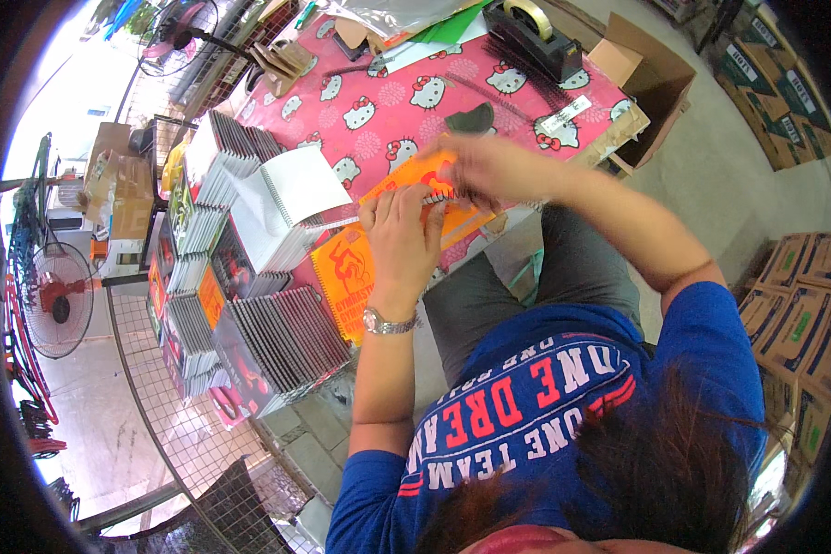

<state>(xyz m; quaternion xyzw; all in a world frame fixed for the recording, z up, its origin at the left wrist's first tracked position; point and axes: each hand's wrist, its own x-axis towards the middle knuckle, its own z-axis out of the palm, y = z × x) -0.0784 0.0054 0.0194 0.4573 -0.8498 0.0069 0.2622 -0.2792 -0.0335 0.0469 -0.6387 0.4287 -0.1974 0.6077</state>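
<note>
My left hand and right hand both pinch the wire spiral edge of an orange card-covered notebook, held above the pink patterned bench. At nine o'clock lie stacked grey spiral notebooks.

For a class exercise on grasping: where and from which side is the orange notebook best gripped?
Probably at the free long edge opposite the spiral binding, coming from the person's left. The orange notebook lies flat on the pink tablecloth, and both the left hand and right hand crowd its wire spine.
</note>
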